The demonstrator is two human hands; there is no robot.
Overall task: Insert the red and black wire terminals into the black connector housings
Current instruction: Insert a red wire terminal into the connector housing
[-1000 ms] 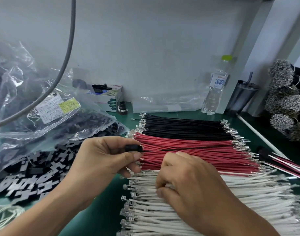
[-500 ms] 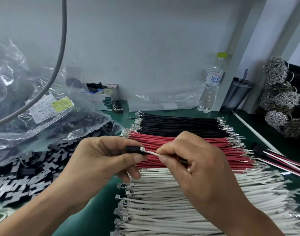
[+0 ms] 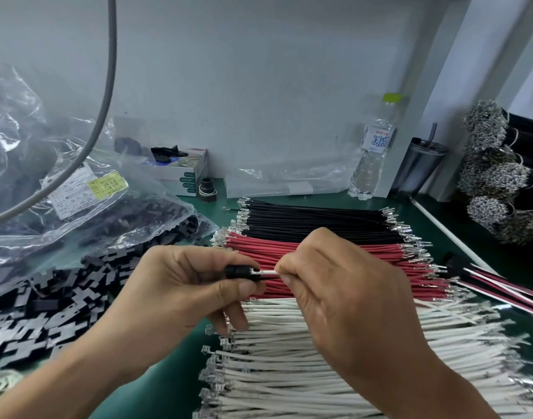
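Note:
My left hand pinches a small black connector housing between thumb and forefinger above the green bench. My right hand pinches a white wire whose metal terminal sits at the housing's opening. A black wire also runs from the housing toward my right hand. Behind the hands lie rows of black wires, red wires and, nearer me, white wires, all with crimped terminals.
Loose black housings are heaped at the left beside clear plastic bags. A small box, a water bottle and a dark tumbler stand along the back wall. Finished harnesses and wire bundles are at the right.
My right hand lifted off the wire pile with a white wire and brought its terminal up to the housing held in my left hand.

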